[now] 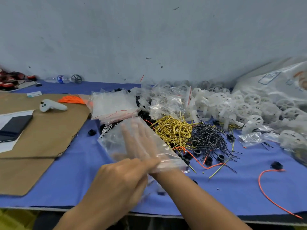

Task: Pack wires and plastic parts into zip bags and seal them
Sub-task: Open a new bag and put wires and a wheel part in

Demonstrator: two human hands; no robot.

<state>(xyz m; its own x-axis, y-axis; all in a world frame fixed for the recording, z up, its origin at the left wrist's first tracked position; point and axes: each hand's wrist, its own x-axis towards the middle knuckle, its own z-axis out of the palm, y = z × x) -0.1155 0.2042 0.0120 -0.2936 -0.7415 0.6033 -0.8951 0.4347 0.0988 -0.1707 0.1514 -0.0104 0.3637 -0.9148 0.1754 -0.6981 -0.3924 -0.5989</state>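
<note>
Head view: my right hand is inside a clear bag, fingers straight and spread, seen through the plastic. My left hand pinches the bag's mouth at the right wrist; motion blur hides the exact finger hold. The bag is held over the desk, near the middle of the frame.

From the hands, yellow wires lie in a tangle at 2 o'clock, just beside the bag's far side, and black wires touch them further right. Black rings are scattered at 3 o'clock. A heap of white wheels fills the desk's right back, running up against a large sack. A stack of flat bags sits at 12 o'clock, close to the held bag's far end.

Cardboard covers the left side at 9 o'clock, its right edge near the bag; a phone and a controller rest on it.

Bare blue cloth shows between the cardboard's edge and my left hand, and again at 4 o'clock, where a long orange wire curves down to the desk's front edge. That edge runs under both forearms.
</note>
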